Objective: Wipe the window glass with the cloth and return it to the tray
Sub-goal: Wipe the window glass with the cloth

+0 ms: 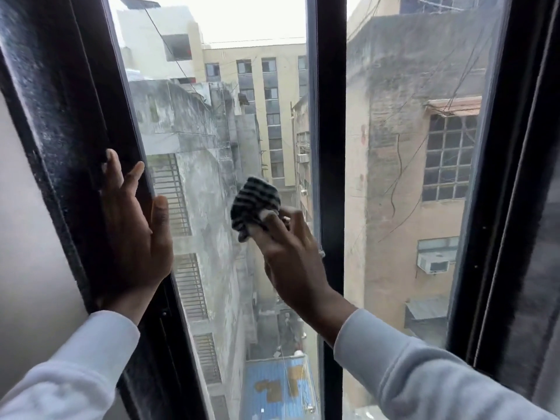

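A black-and-white striped cloth (253,204) is bunched against the left pane of the window glass (218,140), near its middle height. My right hand (291,256) grips the cloth from below and presses it to the glass, just left of the black centre post (330,147). My left hand (136,237) lies flat with fingers spread on the black left frame (69,122), its fingertips reaching the pane's edge. No tray is in view.
The right pane (409,165) sits between the centre post and a dark right frame (509,207). A pale wall (27,237) runs along the far left. Buildings and hanging wires show through the glass.
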Demonstrator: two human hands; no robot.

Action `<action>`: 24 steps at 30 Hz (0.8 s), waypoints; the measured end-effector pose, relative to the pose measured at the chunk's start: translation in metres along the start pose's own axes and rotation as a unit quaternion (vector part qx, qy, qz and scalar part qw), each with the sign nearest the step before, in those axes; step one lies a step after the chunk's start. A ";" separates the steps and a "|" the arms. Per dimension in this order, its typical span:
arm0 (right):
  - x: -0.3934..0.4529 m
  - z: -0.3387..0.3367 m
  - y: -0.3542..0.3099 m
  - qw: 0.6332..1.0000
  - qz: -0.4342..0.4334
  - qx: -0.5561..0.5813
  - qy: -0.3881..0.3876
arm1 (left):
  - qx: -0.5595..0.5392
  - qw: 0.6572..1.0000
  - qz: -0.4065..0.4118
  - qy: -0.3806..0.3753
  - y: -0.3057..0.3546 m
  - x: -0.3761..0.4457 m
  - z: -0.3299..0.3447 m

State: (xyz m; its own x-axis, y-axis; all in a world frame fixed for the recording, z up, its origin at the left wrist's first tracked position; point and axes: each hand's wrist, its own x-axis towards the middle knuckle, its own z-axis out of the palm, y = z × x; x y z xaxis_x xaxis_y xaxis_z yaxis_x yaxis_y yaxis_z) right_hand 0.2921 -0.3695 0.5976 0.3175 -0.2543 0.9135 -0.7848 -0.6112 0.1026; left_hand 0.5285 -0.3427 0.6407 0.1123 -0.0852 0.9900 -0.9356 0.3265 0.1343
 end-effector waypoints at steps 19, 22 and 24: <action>-0.114 -0.113 0.227 0.990 0.130 -0.030 0.037 | 0.162 0.958 0.148 -0.185 0.189 -0.021 0.106; -0.141 -0.079 0.220 0.996 0.035 -0.061 -0.048 | 0.200 0.951 0.165 -0.169 0.189 -0.022 0.108; -0.147 -0.060 0.218 0.993 -0.045 -0.069 -0.081 | 0.216 0.946 0.170 -0.169 0.190 -0.022 0.107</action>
State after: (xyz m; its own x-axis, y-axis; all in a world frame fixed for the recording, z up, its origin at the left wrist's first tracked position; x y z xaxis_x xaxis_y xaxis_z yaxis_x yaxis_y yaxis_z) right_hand 0.0422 -0.4202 0.5095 0.4628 -0.3273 0.8238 -0.8108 -0.5321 0.2440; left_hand 0.3126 -0.3791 0.6394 -0.2657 -0.3644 0.8925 -0.9560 -0.0198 -0.2927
